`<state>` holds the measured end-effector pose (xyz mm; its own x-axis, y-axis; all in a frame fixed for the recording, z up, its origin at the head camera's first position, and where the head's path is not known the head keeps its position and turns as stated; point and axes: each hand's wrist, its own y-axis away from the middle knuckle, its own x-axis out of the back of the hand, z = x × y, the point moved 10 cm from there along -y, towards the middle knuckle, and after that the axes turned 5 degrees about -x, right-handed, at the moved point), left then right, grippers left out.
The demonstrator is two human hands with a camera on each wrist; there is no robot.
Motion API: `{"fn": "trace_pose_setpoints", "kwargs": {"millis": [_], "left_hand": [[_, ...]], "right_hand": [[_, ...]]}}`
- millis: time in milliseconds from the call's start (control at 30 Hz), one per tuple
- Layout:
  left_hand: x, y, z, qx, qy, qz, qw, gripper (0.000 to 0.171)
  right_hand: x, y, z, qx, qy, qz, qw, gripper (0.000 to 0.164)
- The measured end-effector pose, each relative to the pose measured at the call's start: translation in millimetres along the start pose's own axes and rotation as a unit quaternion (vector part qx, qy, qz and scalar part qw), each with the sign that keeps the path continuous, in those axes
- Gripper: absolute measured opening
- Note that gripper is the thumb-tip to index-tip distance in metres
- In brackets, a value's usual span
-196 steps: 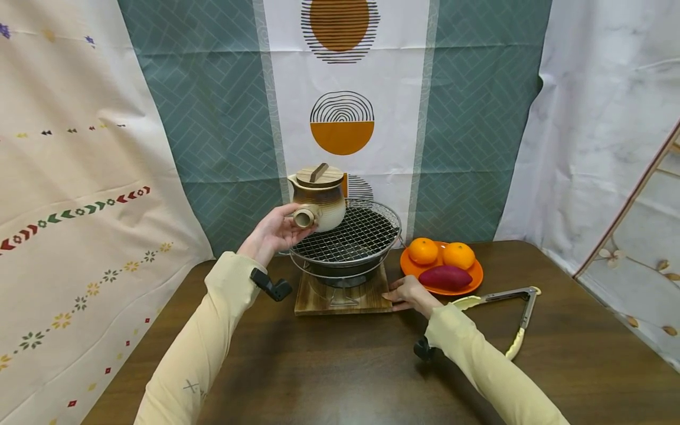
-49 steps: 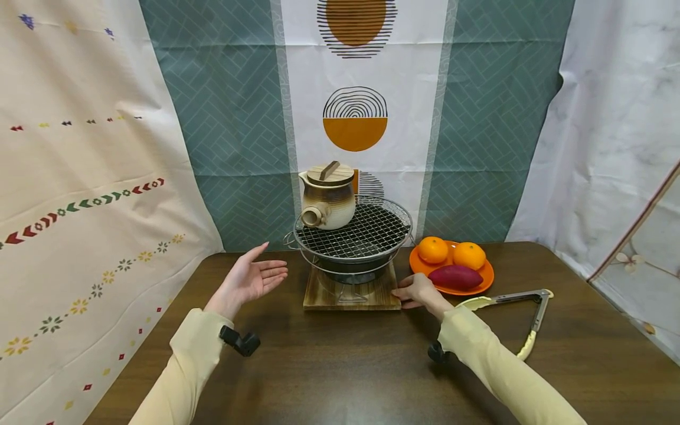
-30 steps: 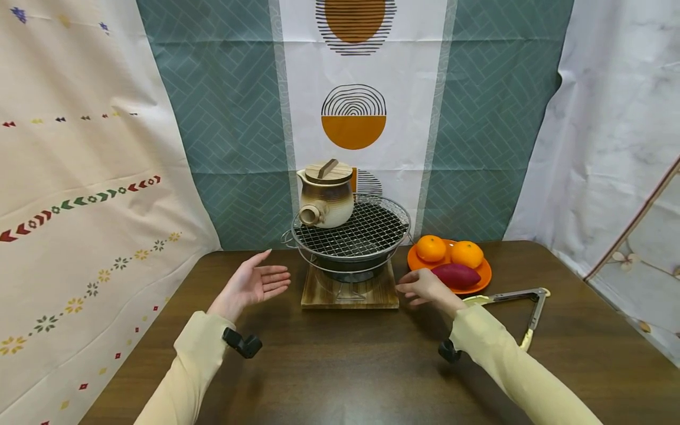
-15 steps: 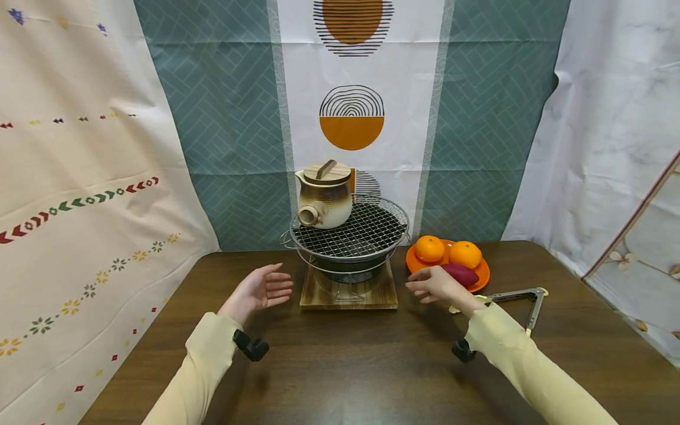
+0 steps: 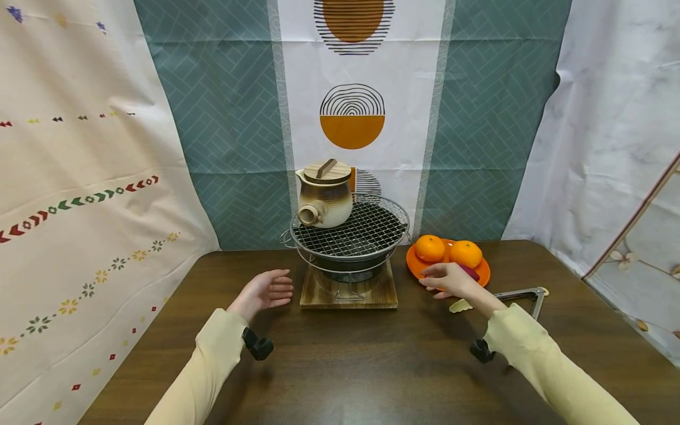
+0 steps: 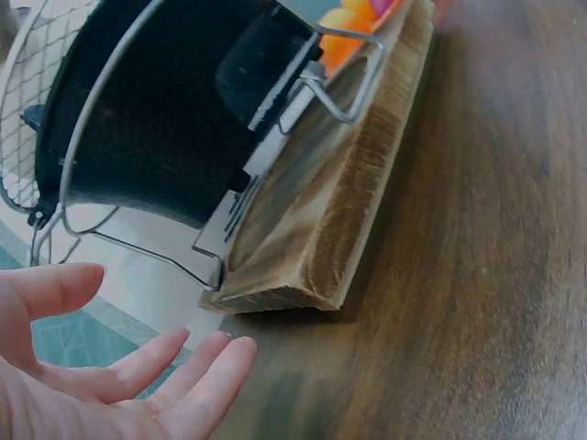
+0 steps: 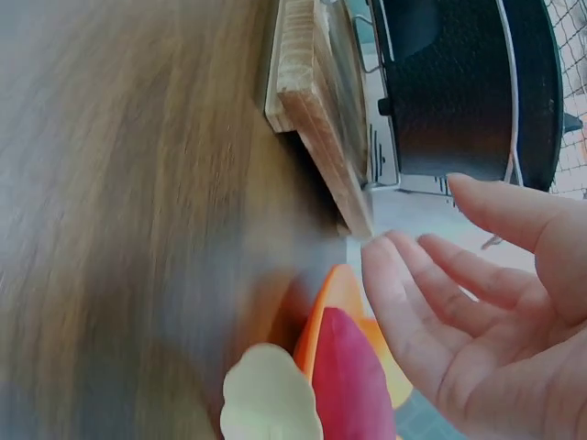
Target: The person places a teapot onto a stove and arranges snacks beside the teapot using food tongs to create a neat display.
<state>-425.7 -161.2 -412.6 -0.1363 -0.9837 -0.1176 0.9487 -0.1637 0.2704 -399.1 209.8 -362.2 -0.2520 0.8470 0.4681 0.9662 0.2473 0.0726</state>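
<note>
A brown and cream side-handled teapot (image 5: 334, 203) with a wooden lid sits on the left of the wire mesh (image 5: 372, 233) of a round tabletop grill. The black grill bowl (image 6: 156, 119) stands in a wire frame on a square wooden board (image 5: 321, 294). My left hand (image 5: 262, 291) hovers left of the board, fingers loosely extended, holding nothing. My right hand (image 5: 451, 280), relaxed and holding nothing, is right of the board. It overlaps an orange plate (image 5: 486, 273) and partly hides a purple sweet potato (image 7: 348, 380) there.
Two oranges, a left orange (image 5: 430, 248) and a right orange (image 5: 466, 254), lie on the plate. Metal tongs (image 5: 538, 306) with pale yellow tips lie spread behind my right wrist. Patterned cloths hang behind and beside the brown table (image 5: 340, 366).
My left hand has let go of the teapot handle, leaving the pot on the mesh, and drawn back lower left. My right hand has left the board's edge and moved right.
</note>
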Motion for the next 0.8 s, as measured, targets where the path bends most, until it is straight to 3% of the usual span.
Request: {"fn": "trace_pose_setpoints", "kwargs": {"millis": [200, 533, 800], "left_hand": [[2.4, -4.3, -5.7, -0.002, -0.017, 0.002, 0.9998, 0.054], [-2.8, -3.3, -3.4, -0.03, -0.065, 0.007, 0.9974, 0.048], [-7.5, -3.7, -1.3, -0.018, -0.081, 0.012, 0.9965, 0.048]], "right_hand": [[8.4, 4.5, 4.0, 0.008, 0.009, -0.004, 1.0, 0.039], [31.3, 19.8, 15.5, 0.012, 0.02, -0.009, 1.0, 0.042], [64.8, 34.5, 24.8, 0.016, 0.014, 0.0, 1.0, 0.044]]}}
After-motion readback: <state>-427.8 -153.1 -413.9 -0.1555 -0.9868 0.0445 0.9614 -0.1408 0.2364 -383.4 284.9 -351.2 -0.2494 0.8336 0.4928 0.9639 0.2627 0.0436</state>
